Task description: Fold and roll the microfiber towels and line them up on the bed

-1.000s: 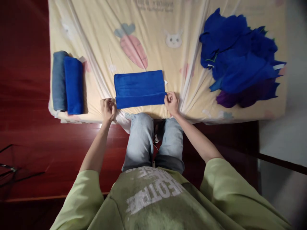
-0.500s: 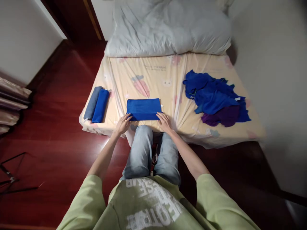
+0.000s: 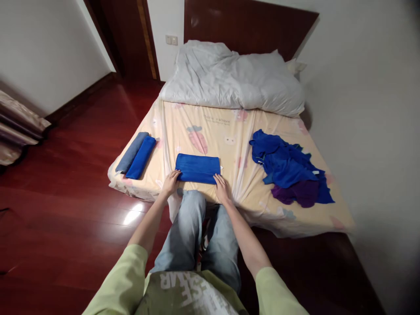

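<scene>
In front of my knees a blue towel [image 3: 198, 166], folded into a flat rectangle, lies on the bed with a narrow strip turned over along its near edge. At its near left corner is my left hand [image 3: 171, 182], fingers closed on the fold. My right hand [image 3: 222, 188] grips the near right corner in the same way, fingertips on top of the cloth. The thumbs are mostly hidden. To the left lie a rolled blue towel [image 3: 141, 158] and, against it, a rolled grey-blue towel [image 3: 132, 152].
A loose heap of blue cloths [image 3: 285, 159] with a purple cloth [image 3: 300, 193] lies on the right of the bed. Behind, a bunched white quilt [image 3: 232, 81] rests before the dark headboard [image 3: 243, 24]. The patterned bed sheet [image 3: 229, 131] drops off at the near edge.
The view has tilted up, so the headboard and wall switches now show. Both hands remain at the towel's near corners, and the towel looks much the same.
</scene>
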Tool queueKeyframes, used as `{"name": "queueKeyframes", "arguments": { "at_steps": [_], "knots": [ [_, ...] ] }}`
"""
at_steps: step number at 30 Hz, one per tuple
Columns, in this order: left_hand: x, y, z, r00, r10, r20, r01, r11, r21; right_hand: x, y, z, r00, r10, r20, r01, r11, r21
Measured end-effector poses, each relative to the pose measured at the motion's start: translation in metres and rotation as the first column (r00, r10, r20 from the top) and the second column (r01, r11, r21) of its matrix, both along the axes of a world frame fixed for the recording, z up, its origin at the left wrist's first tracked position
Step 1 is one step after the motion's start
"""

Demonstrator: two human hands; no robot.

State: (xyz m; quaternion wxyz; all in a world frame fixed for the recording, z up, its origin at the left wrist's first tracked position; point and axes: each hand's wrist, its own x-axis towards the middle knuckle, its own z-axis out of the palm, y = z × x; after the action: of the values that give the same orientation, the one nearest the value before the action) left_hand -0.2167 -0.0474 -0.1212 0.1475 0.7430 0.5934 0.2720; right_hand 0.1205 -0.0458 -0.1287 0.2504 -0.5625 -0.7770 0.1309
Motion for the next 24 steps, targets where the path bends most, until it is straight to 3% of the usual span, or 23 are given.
{"name": "queueKeyframes", "arguments": {
  "at_steps": [4, 11, 18, 24],
  "knots": [
    [0.004, -0.001, -0.013, 0.984, 0.083, 0.159, -0.094, 0.994, 0.063, 0.001, -0.005, -0.016, 0.990, -0.040, -0.135, 0.057, 0.990, 0.128],
    [0.009, -0.002, -0.019, 0.960, 0.091, 0.266, -0.131, 0.982, 0.136, 0.003, -0.004, -0.019, 0.962, -0.104, -0.251, 0.144, 0.979, 0.147],
    [0.009, -0.003, -0.019, 0.916, 0.149, 0.374, -0.205, 0.972, 0.116, 0.005, -0.012, -0.026, 0.905, -0.193, -0.379, 0.286, 0.936, 0.207],
    [0.011, 0.001, -0.028, 0.799, 0.316, 0.511, -0.364, 0.931, -0.005, 0.006, -0.012, -0.038, 0.838, -0.279, -0.469, 0.374, 0.920, 0.120]
  ]
}}
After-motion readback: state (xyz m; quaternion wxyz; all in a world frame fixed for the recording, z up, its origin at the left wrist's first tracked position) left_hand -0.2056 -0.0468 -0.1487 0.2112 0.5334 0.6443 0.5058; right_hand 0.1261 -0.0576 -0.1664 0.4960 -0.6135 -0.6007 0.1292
